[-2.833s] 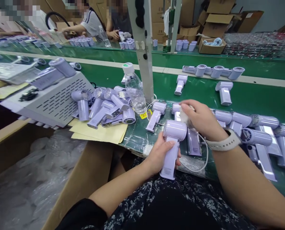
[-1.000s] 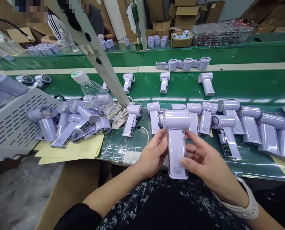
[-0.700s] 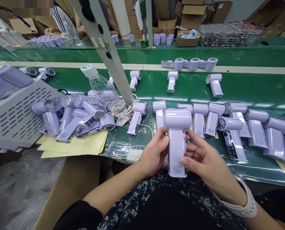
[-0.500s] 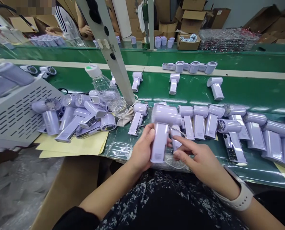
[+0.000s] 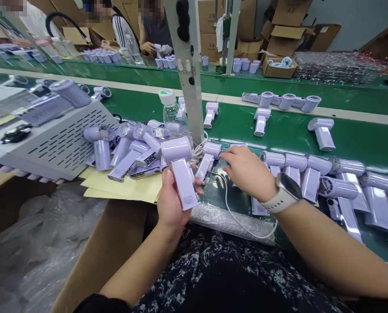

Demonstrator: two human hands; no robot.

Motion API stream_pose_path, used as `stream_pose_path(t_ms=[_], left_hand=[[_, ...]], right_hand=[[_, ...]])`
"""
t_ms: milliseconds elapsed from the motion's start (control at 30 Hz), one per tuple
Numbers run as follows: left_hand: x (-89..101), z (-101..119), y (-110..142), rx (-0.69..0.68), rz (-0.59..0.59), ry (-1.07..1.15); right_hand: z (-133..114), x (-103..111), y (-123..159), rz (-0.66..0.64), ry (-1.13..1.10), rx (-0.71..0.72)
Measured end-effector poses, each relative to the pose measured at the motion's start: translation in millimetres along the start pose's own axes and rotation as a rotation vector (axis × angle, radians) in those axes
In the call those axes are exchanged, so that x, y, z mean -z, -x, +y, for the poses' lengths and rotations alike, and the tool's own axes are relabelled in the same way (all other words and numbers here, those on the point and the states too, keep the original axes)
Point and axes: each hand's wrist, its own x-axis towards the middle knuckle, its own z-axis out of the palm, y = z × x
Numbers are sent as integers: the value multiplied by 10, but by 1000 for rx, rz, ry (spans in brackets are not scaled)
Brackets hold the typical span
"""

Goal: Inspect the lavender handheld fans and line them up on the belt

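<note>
My left hand (image 5: 174, 198) is wrapped around the handle of a glossy lavender handheld fan (image 5: 184, 180), held upright and slightly tilted over the front edge of the bench. Over the bench to the right, my right hand (image 5: 251, 171) reaches palm down with thumb and forefinger apart. Its fingertips are beside the head of another lavender fan (image 5: 212, 150) lying on the bench; I cannot tell whether they touch. A thin white cable (image 5: 228, 200) curves across the bench, its dark end close to that fan's handle.
A heap of fans (image 5: 132, 150) lies on yellow paper (image 5: 122, 187) at left, beside a slotted metal box (image 5: 73, 134). A clear bottle (image 5: 174, 115) stands by a metal post (image 5: 190, 82). More fans (image 5: 314, 169) line the right. Co-workers sit across the green belt (image 5: 229, 124).
My view has turned left. The fan in my left hand has moved left, away from my right hand, which now reaches forward over the bench toward another fan.
</note>
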Motion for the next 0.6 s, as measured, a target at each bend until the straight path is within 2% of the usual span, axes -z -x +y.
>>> stream_pose_path(t_ms=[133, 233, 300, 367, 467, 500, 533, 600], left_hand=[[222, 107, 31, -107, 24, -39], [310, 132, 91, -76, 25, -16], [331, 145, 121, -22, 14, 12], [335, 159, 129, 31, 4, 30], [313, 159, 103, 111, -29, 33], [291, 148, 93, 143, -50, 28], [259, 129, 85, 164, -68, 24], [169, 76, 87, 181, -98, 25]], right_hand=[[-341, -200, -498, -2, 4, 89], [-535, -438, -778, -23, -8, 120], [-589, -510, -855, -57, -29, 133], [-583, -435, -806, -92, -72, 146], [-524, -106, -511, -64, -178, 149], [-514, 12, -378, 2, -242, 145], [-517, 109, -242, 137, -382, 149], [-560, 203, -2, 345, -555, 225]])
